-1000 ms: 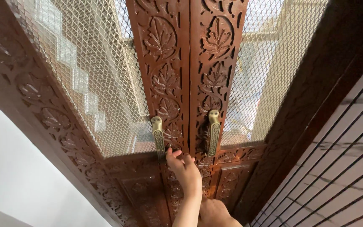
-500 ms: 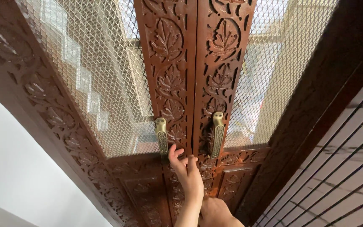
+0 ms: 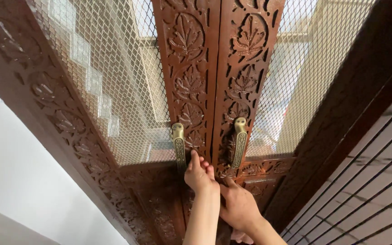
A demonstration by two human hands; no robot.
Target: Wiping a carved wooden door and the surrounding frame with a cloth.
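The left hand [image 3: 199, 173] curls against the carved wooden door [image 3: 191, 90], just below the left brass handle [image 3: 178, 144], gripping nothing visible. The right hand [image 3: 237, 206] presses flat and open lower down.

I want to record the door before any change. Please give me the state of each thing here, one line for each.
Left door leaf: shut against the right one.
Right door leaf: shut.
Left brass handle: upright, not gripped.
Right brass handle: upright, untouched.
Left hand: raised, fingers curled just below the left handle.
Right hand: lower, flat on the carved wood.
Mesh panels: intact.
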